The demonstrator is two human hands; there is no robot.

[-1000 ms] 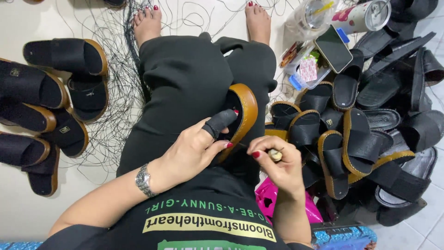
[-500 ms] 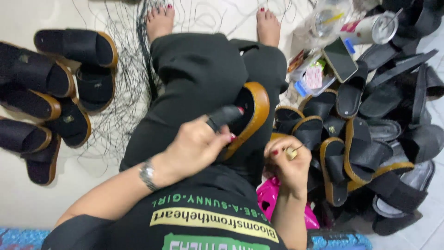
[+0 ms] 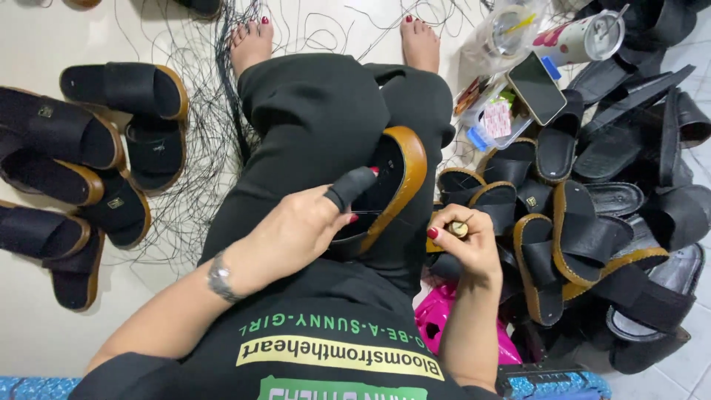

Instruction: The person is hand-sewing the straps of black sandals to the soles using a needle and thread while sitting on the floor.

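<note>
Seated person viewed from above, black shirt with printed lettering at the bottom of the frame. Left hand [image 3: 296, 230], wristwatch [image 3: 219, 276] at the wrist, sits at centre frame and grips a black sandal with tan sole edge [image 3: 396, 181] resting on the lap; the fingers are closed around its near end, and one finger wears a black cover [image 3: 350, 187] that lies against the sandal's inner side. Right hand [image 3: 463, 248], just right of the sandal and apart from it, has its fingers pinched shut on a small light-coloured tool [image 3: 458, 229]; its exact kind cannot be made out. A pink bag [image 3: 437, 326] lies below the right hand, at lower centre right. Right half of the frame: a heap of black sandals and straps [image 3: 592, 244], several with tan sole edges, piled on the tiled floor [image 3: 689, 370]. Left side: black sandals in a loose row [image 3: 81, 170], lying flat on the pale floor. Farther up, black threads [image 3: 200, 148] spread in a tangle over the floor around the black trouser legs. Upper right: a dark phone [image 3: 537, 87] lying on a clear plastic box [image 3: 492, 122], a patterned cup with lid [image 3: 585, 37] beside a clear cup [image 3: 507, 33]. Top of frame: two bare feet [image 3: 252, 41] on the floor.
</note>
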